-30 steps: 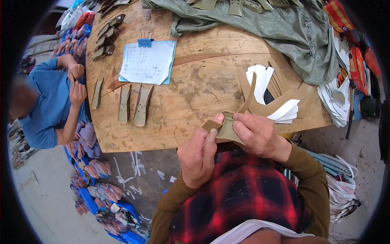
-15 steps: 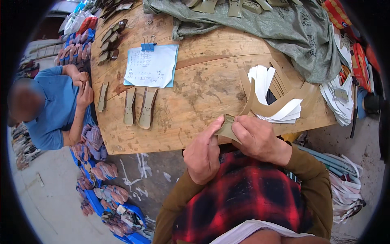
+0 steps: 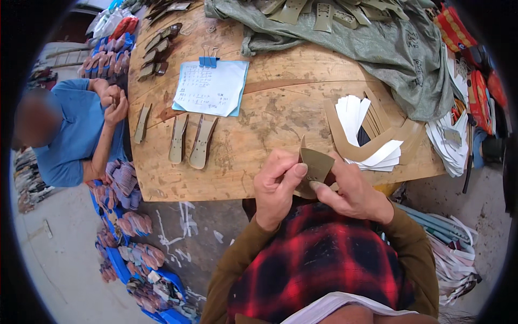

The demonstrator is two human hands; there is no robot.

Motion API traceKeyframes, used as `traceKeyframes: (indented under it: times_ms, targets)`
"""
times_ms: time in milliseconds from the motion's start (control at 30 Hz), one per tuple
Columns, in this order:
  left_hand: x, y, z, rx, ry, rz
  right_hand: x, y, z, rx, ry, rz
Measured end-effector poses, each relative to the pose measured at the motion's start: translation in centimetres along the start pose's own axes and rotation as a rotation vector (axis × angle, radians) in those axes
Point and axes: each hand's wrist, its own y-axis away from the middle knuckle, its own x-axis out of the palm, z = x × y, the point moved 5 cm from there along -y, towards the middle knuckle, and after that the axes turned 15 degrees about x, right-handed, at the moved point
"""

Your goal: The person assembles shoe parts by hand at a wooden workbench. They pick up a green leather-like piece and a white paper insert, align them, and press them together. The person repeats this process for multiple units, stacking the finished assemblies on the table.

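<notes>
The piece (image 3: 315,168) between the hands is olive-brown with small pale dots. The table (image 3: 259,129) is light yellowish wood with darker brown streaks. The two insoles (image 3: 190,141) on it are tan. The paper sheet (image 3: 209,88) is white on a light blue backing, held by a blue clip (image 3: 207,61). The cloth (image 3: 377,48) is grey-green. The paper stack (image 3: 367,135) is white, with brown cardboard strips (image 3: 350,141). The person's shirt (image 3: 318,264) is red and black plaid, with brown sleeves (image 3: 237,264). The co-worker's shirt (image 3: 70,140) is blue.

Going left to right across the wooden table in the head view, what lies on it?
Narrow tan strip → pair of tan sole-shaped pieces → clipped sheet of paper → tan piece held in left hand and right hand → white cut-outs → grey-green cloth.
</notes>
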Motion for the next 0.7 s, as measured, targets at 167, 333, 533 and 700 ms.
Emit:
traceKeyframes:
  times_ms: [167, 333, 533, 700]
  targets:
    - [-0.1, -1.0, 1.5, -0.141, 0.16, -0.012, 1.5, 0.1, -0.5, -0.059, 0.101, -0.024]
    - [-0.8, -3.1, 1.3, -0.172, 0.485, 0.036, 1.6, -0.7, -0.7, -0.1, 0.211, 0.136]
    - [-2.4, -1.4, 1.7, -0.306, 0.375, -0.111, 0.2, -1.2, -0.2, 0.32, -0.301, 0.18]
    - [-2.3, 0.8, 3.1, -0.325, -0.256, 0.418, 0.4, -1.4, -1.6, 0.124, 0.119, 0.105]
